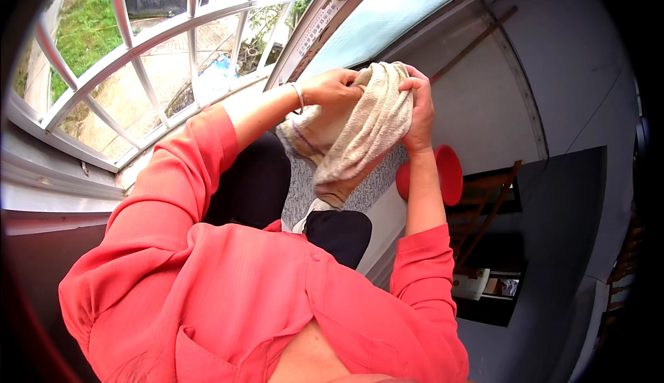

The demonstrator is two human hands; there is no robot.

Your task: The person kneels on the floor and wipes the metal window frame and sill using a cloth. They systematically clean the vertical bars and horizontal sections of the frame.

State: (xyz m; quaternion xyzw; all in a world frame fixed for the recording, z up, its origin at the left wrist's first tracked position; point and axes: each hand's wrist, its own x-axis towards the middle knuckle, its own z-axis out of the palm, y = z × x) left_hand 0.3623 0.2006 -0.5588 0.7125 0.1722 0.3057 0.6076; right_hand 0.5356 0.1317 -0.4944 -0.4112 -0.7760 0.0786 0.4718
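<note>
A beige, worn towel (370, 124) with a faint striped border hangs in folds between my hands, its lower end falling toward my foot. My left hand (335, 87), with a bracelet at the wrist, is closed on the upper left side of the towel. On the other side, my right hand (420, 110) grips its upper right edge, fingers curled over the cloth. Some of my left fingertips are hidden in the folds.
White curved window bars (131, 54) stand at the left, with a yard beyond them. A window sash frame (311, 34) rises just past my left hand. By my right forearm is a round red object (448, 175). A wooden rail (491, 210) lies farther right. Grey patterned flooring (299, 189) shows below the towel.
</note>
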